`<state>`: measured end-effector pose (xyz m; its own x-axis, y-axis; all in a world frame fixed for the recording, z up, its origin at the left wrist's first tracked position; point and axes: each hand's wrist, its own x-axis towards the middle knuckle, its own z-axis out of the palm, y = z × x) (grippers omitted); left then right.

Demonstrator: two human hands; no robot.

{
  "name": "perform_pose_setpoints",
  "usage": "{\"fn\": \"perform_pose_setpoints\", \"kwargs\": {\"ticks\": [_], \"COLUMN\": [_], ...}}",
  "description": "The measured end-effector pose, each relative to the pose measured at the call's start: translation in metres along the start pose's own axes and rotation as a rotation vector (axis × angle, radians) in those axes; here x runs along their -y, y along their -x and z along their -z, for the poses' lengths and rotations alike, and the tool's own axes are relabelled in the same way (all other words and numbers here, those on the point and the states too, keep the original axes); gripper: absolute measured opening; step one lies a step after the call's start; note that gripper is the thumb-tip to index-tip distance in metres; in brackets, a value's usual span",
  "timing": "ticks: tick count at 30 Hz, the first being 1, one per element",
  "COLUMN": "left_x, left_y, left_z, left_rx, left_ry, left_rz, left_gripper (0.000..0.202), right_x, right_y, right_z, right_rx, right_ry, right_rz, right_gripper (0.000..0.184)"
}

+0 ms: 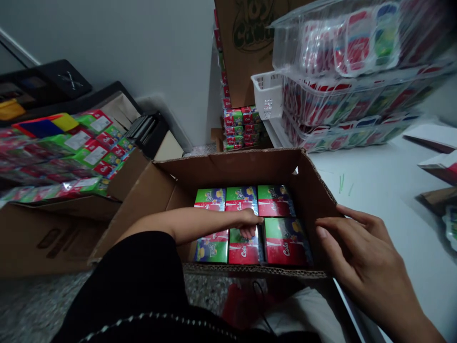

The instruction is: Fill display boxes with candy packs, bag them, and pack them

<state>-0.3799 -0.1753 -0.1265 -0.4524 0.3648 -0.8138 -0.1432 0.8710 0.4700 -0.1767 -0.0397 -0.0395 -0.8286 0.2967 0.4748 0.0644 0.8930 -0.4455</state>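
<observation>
An open cardboard carton (228, 164) holds two rows of green, red and blue boxes printed "Cola". My left hand (247, 221) reaches down inside it, fingers loosely bent and apart, over the middle front box (244, 252). Its index fingertip is beside the gap to the right front box (285, 243). No item shows in that hand. At the carton's right wall is my right hand (364, 252), with thumb and fingers over the edge, gripping it. The back row includes a box (273, 202) at the right.
Clear plastic bins (357, 105) of colourful packs are stacked on the white table (371, 176) at right, beside a small white basket (266, 93). Another carton (46, 233) with wrapped boxes stands at left. More Cola boxes (233, 128) are stacked behind.
</observation>
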Motion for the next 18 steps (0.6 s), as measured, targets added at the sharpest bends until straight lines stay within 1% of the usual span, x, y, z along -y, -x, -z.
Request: {"fn": "perform_pose_setpoints", "kwargs": {"ticks": [1,3,4,6,8,9,10,11,12,13,14,15,17,18], "left_x": [-0.008,-0.031,-0.044,-0.073,-0.098,-0.11,-0.121,-0.133,-0.147,-0.161,-0.176,-0.191,-0.218,-0.227], "left_y": [0.004,0.019,0.03,0.059,0.088,0.099,0.108,0.115,0.12,0.125,0.131,0.14,0.162,0.175], "left_z": [0.008,0.027,0.035,0.045,0.048,0.047,0.044,0.038,0.029,0.015,-0.003,-0.025,-0.079,-0.108], "left_rx": [-0.01,-0.065,-0.091,-0.141,-0.156,-0.166,-0.156,-0.12,-0.088,-0.067,-0.056,-0.04,0.023,0.035], "left_ry": [-0.014,-0.023,-0.036,-0.064,-0.085,-0.012,0.047,0.08,0.098,0.11,0.09,0.041,-0.113,-0.188], "left_rz": [0.018,-0.053,-0.109,-0.279,-0.482,-0.607,-0.684,-0.722,-0.737,-0.753,-0.804,-0.862,-0.99,-1.051], "left_gripper": [0.039,0.034,0.034,0.036,0.04,0.041,0.043,0.043,0.04,0.037,0.035,0.034,0.036,0.038], "right_x": [-0.001,0.0,0.002,0.005,0.005,0.003,-0.001,-0.007,-0.015,-0.023,-0.032,-0.04,-0.057,-0.065], "right_y": [-0.002,-0.006,-0.007,-0.006,0.002,0.01,0.021,0.036,0.055,0.079,0.107,0.138,0.208,0.245], "right_z": [-0.001,-0.004,-0.005,-0.005,0.001,0.006,0.012,0.019,0.028,0.037,0.047,0.059,0.086,0.102], "right_rx": [-0.007,-0.039,-0.072,-0.176,-0.322,-0.396,-0.445,-0.469,-0.465,-0.433,-0.379,-0.321,-0.223,-0.232], "right_ry": [-0.005,-0.043,-0.084,-0.189,-0.256,-0.253,-0.231,-0.194,-0.147,-0.092,-0.025,0.045,0.202,0.269], "right_rz": [-0.001,-0.011,-0.024,-0.063,-0.117,-0.142,-0.177,-0.213,-0.259,-0.319,-0.397,-0.489,-0.703,-0.794], "right_gripper": [0.019,0.016,0.015,0.017,0.022,0.024,0.025,0.023,0.02,0.017,0.016,0.019,0.025,0.027]}}
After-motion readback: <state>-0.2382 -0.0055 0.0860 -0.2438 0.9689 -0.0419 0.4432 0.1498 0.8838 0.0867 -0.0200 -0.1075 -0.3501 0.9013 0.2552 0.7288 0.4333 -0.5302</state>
